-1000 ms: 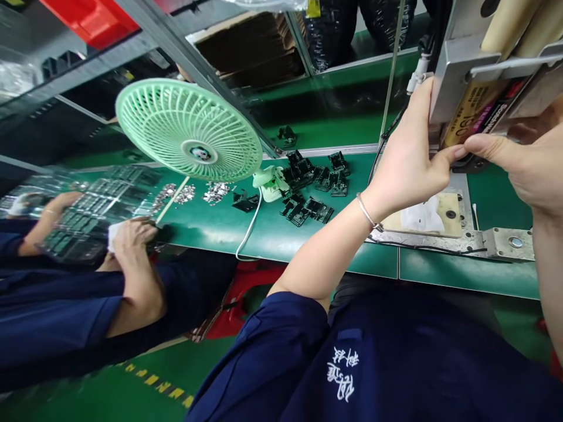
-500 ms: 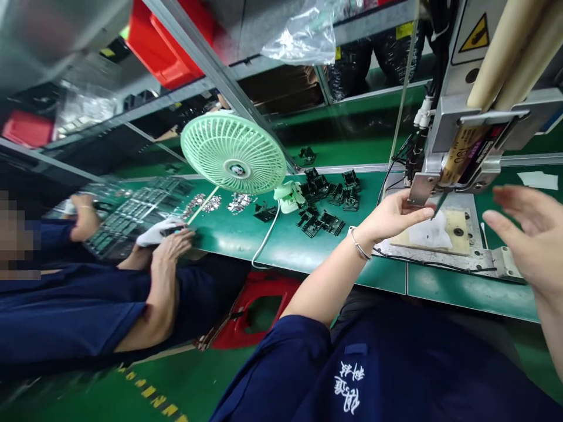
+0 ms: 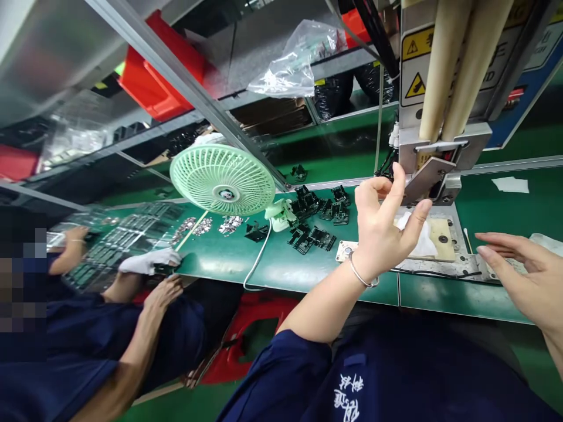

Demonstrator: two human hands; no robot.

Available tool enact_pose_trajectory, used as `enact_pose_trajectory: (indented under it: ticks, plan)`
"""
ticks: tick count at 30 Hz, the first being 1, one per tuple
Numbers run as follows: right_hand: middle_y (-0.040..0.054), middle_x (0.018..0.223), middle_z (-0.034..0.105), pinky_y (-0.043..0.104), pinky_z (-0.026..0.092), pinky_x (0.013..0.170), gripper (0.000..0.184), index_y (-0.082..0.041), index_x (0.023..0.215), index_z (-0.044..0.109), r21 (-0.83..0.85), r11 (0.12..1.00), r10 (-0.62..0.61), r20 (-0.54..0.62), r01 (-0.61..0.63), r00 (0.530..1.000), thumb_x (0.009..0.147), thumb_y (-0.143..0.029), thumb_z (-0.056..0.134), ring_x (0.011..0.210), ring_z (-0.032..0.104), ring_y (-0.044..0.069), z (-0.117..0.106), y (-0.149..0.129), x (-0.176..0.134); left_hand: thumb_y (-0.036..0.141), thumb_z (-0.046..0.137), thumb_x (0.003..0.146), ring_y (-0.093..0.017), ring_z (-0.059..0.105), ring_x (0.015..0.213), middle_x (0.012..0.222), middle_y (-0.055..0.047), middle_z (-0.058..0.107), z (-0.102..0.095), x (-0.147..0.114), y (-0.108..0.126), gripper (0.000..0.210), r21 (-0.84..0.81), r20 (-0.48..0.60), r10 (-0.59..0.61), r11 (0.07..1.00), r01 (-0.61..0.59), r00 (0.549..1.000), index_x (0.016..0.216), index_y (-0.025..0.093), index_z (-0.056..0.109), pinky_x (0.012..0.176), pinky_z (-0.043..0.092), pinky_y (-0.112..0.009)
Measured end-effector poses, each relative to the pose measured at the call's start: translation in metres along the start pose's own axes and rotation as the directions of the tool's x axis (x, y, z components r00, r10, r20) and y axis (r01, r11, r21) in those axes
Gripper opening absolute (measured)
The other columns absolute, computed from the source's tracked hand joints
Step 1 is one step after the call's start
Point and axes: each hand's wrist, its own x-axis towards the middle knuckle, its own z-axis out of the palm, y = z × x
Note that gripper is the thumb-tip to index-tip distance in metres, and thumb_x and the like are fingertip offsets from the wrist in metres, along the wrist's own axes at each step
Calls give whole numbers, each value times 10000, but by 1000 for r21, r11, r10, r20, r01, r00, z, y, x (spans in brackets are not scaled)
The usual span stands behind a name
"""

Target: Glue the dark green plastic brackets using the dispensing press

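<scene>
Head view shows the metal plate [image 3: 428, 179] now slanting across the cartridge [image 3: 423, 159], leaving it largely covered, left hand [image 3: 380, 226] beside the plate, right hand [image 3: 530, 274] well apart, both spread, empty.

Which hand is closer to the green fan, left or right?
Left. In the picture, the left hand is right of the green fan; the right hand is much farther right.
</scene>
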Motion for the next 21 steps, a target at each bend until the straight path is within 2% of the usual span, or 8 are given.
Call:
enact_pose_trajectory:
  ticks: [2,5,8,10,11,14,16,21]
  plan:
    - [-80,985,668,264,500,671,308,-290,1023,724,7,987,-159,-24,160,987,944,-563,605,799,642,110,4,-16,12,555,611,907,-227,504,1126,1112,-107,546,-2,-2,0,550,55,2,-68,996,67,998,1354,235,611,981,475,-401]
    - [-46,1015,665,244,533,750,252,-247,1074,717,56,955,-283,-135,292,950,950,-459,659,810,635,103,10,-44,36,566,633,896,-251,482,1277,1310,-103,522,-2,2,-3,568,-213,88,-357,905,368,930,1395,314,538,1025,474,-403]
    - [68,1218,602,352,555,842,573,-180,1305,611,203,936,-231,-262,287,937,868,-524,748,1045,622,209,18,-73,67,494,635,923,-232,578,1240,1273,-65,606,9,12,-3,462,-530,344,-527,574,625,777,1330,293,542,1031,486,-400]
    - [122,1284,556,473,532,912,798,-128,1371,533,322,924,-145,-202,205,969,794,-632,757,1157,568,289,23,-91,87,421,691,896,-211,634,1163,1171,-48,664,19,18,0,377,-627,465,-508,390,675,725,1205,231,588,1049,483,-400]
    - [125,1250,572,521,508,942,806,-118,1347,546,375,915,-106,-128,147,986,778,-654,744,1148,566,308,25,-98,96,383,745,853,-203,649,1130,1130,-40,681,23,20,1,377,-654,486,-499,337,677,718,1154,214,594,1058,480,-401]
    - [96,1063,642,573,477,970,564,-129,1140,676,515,857,-58,69,14,996,770,-545,767,1016,614,310,29,-103,114,288,869,707,-193,665,1069,1050,-16,698,29,24,5,490,-687,487,-509,279,671,710,1100,207,587,1057,476,-401]
    - [84,1080,649,526,513,963,453,-155,1084,709,592,806,-88,157,-23,984,756,-449,813,1019,627,297,28,-95,118,274,881,680,-195,664,1058,1017,-13,699,28,27,5,494,-677,504,-512,266,686,696,1074,198,592,1050,474,-397]
    - [95,1210,617,454,521,1052,451,-194,1171,713,742,660,-151,284,-117,947,773,-342,865,1146,598,266,26,-62,114,271,885,663,-205,662,1056,970,-4,699,22,33,1,472,-633,545,-471,312,709,694,1030,190,599,1037,477,-382]
